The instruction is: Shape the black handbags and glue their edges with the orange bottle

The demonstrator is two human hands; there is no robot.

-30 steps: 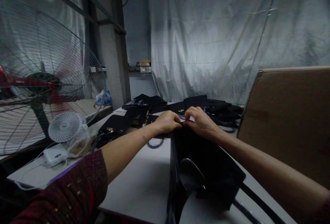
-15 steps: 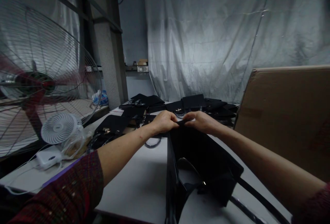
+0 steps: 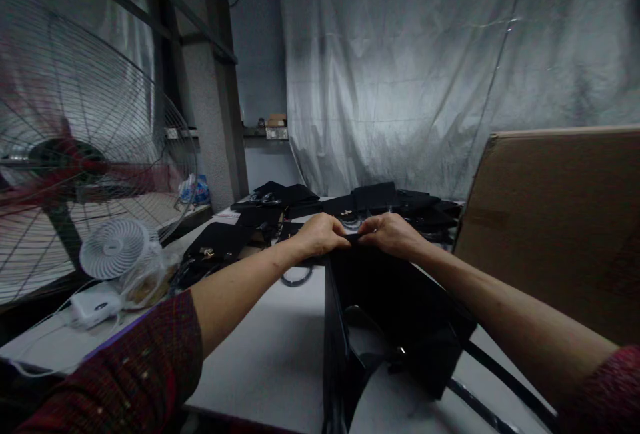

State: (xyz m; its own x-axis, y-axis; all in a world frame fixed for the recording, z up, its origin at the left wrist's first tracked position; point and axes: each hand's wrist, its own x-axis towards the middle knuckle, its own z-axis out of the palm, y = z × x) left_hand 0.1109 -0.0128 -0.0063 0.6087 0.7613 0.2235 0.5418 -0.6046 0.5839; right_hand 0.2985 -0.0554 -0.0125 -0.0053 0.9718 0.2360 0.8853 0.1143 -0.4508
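Note:
A black handbag (image 3: pixel 395 294) stands open on the white table, its far edge raised between my hands. The fingers of my left hand (image 3: pixel 323 234) pinch that far edge from the left. My right hand (image 3: pixel 390 233) pinches the same edge from the right, a short gap away from the left. Toward me, a strap (image 3: pixel 510 381) trails from the bag to the lower right. A small shiny metal piece (image 3: pixel 401 351) shows near its front opening. Much of the bag's inside is too dark to make out.
Several black bags (image 3: pixel 375 197) lie piled at the table's (image 3: pixel 260 347) far side, more (image 3: pixel 215 247) at the left. A small white fan (image 3: pixel 117 247) and a plastic bag (image 3: pixel 150 281) stand left, before a large caged fan (image 3: pixel 75 161). A cardboard box (image 3: pixel 550 234) rises at right.
My hands stay pinched on the bag's far edge, the right shifted very slightly. The bag's right side and strap have moved a little. The large fan's blades have turned.

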